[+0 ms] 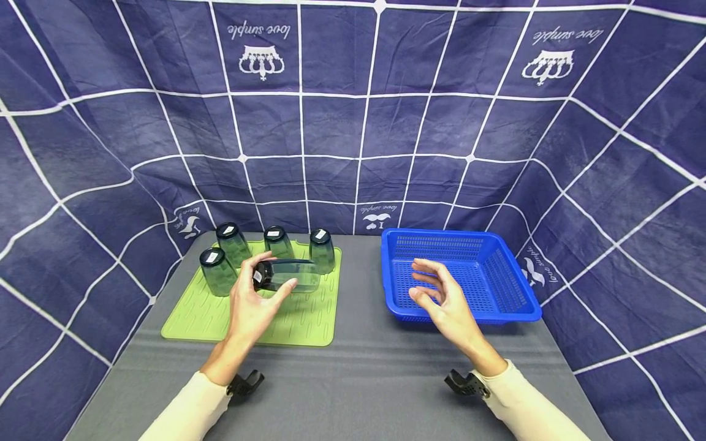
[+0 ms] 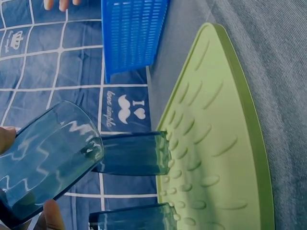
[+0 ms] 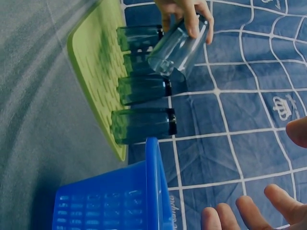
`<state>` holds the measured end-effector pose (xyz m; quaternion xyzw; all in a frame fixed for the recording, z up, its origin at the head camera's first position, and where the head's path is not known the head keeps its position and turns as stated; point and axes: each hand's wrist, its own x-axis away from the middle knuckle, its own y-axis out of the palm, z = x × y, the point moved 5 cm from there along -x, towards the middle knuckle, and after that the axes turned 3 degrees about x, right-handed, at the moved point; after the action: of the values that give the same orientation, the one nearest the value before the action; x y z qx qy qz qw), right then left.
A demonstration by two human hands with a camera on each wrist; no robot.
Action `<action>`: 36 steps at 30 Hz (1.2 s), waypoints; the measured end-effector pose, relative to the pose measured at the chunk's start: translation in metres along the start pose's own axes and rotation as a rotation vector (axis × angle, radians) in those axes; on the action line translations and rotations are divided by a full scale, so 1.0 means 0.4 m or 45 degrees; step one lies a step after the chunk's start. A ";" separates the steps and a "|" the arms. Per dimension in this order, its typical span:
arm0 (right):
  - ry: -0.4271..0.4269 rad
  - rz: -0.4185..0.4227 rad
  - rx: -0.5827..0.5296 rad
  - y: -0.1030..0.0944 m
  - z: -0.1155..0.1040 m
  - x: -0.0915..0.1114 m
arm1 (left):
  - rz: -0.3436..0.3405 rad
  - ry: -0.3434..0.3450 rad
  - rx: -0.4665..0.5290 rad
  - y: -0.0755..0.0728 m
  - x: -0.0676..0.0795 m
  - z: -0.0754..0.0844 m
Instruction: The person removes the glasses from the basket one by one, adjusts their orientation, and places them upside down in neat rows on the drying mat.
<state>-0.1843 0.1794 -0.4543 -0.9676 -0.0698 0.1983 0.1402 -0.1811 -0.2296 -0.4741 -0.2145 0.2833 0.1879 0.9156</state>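
My left hand (image 1: 250,306) grips a bluish drinking glass (image 1: 295,275) between thumb and fingers, tilted on its side above the green drying mat (image 1: 298,331). In the left wrist view the held glass (image 2: 53,158) has its open rim toward the right. Several matching glasses stand upside down on the mat, among them a front left glass (image 1: 217,275) and a back right glass (image 1: 322,251). My right hand (image 1: 447,303), fingers loosely bent and holding nothing, hovers over the near side of the blue plastic basket (image 1: 390,275).
A grey cloth (image 1: 364,380) covers the table under mat and basket. Behind and at both sides hangs a dark blue curtain (image 1: 336,128) with white grid lines. Each wrist wears a black bracket, one being the left bracket (image 1: 246,384).
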 end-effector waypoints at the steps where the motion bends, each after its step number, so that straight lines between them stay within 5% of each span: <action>1: -0.003 0.000 0.006 -0.002 0.001 0.001 | 0.001 -0.013 -0.001 -0.002 0.000 -0.004; 7: -0.016 0.014 0.065 -0.015 0.007 0.004 | 0.011 -0.078 -0.014 -0.008 -0.001 -0.027; 36: 0.008 0.049 0.404 -0.071 0.033 0.013 | 0.045 -0.119 -0.295 -0.021 -0.027 -0.102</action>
<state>-0.1872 0.2107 -0.4595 -0.9350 -0.0184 0.2065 0.2877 -0.2036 -0.2593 -0.4957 -0.3048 0.2206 0.2452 0.8935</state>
